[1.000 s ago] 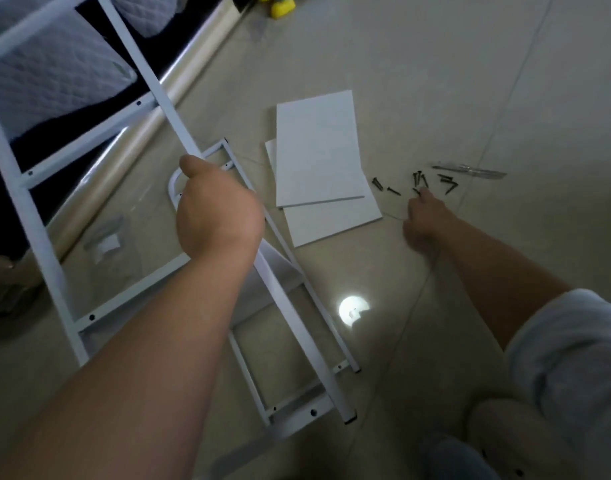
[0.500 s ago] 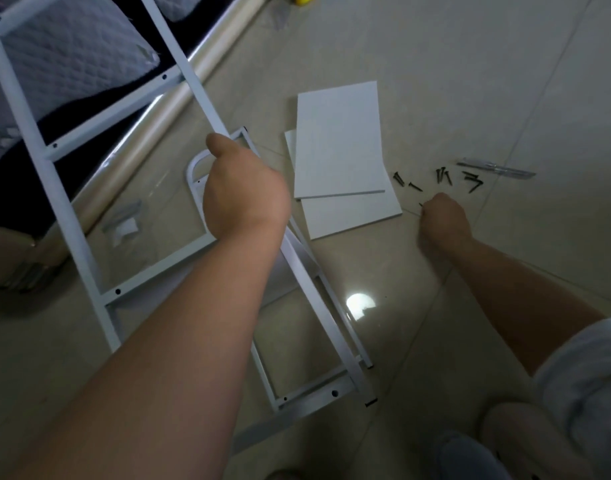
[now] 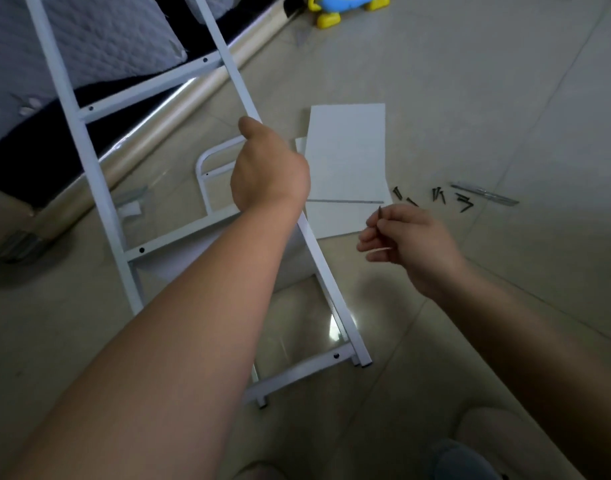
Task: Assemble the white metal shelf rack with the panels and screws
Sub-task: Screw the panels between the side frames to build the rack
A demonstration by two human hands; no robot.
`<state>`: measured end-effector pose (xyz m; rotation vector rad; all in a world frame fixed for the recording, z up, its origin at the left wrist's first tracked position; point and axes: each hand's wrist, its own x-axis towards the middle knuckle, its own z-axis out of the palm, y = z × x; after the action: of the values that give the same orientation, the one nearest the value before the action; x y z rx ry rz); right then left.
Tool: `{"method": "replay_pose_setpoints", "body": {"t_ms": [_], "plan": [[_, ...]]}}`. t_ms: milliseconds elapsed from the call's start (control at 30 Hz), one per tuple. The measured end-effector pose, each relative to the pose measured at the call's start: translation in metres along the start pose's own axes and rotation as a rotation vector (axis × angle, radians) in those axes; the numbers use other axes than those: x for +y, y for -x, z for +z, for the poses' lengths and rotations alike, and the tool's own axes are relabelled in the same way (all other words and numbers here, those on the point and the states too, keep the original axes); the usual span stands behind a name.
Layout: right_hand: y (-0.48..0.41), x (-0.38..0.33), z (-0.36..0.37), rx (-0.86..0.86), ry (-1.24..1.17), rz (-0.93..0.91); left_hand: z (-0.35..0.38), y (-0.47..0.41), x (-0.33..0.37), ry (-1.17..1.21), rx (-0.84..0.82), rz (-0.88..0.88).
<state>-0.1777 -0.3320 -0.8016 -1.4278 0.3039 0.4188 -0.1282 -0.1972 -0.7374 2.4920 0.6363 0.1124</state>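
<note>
The left hand [image 3: 269, 174] props the white metal ladder-like frame [image 3: 147, 83] tilted, fingers wrapped round its rail [image 3: 229, 64], probably for access; the right hand [image 3: 411, 244] pinches one small dark pointed screw [image 3: 378, 216] beside the flat white panels [image 3: 345, 154].

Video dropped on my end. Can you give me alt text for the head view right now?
The left hand grips a rail of the tilted white frame while the right hand pinches one dark screw. Two stacked white panels and loose screws lie on the floor beyond.
</note>
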Motion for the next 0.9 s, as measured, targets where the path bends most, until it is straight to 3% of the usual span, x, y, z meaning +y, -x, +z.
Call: {"method": "replay_pose_setpoints", "body": {"t_ms": [167,333,533,633,733,800,900], "plan": [[0.035,-0.007,0.034,-0.17,-0.078,0.185,0.001,-0.003,0.002,0.007,0.042,0.004],[0.028,-0.009,0.05,-0.05,0.021,0.141,0.002,-0.009,-0.003,0.089,0.062,-0.033],[0.034,-0.002,0.064,-0.022,0.073,0.15,-0.013,-0.013,-0.019,0.24,-0.155,0.111],[0.038,-0.002,0.066,-0.013,0.056,0.16,-0.035,-0.005,-0.051,0.002,-0.242,0.343],[0.041,-0.004,0.069,0.01,0.064,0.155,-0.054,0.006,-0.086,-0.35,-0.226,0.582],[0.042,-0.004,0.07,0.027,0.072,0.159,-0.057,0.009,-0.098,-0.587,-0.226,0.607],[0.046,-0.006,0.071,0.039,0.056,0.155,-0.059,0.005,-0.099,-0.628,-0.217,0.579]]}}
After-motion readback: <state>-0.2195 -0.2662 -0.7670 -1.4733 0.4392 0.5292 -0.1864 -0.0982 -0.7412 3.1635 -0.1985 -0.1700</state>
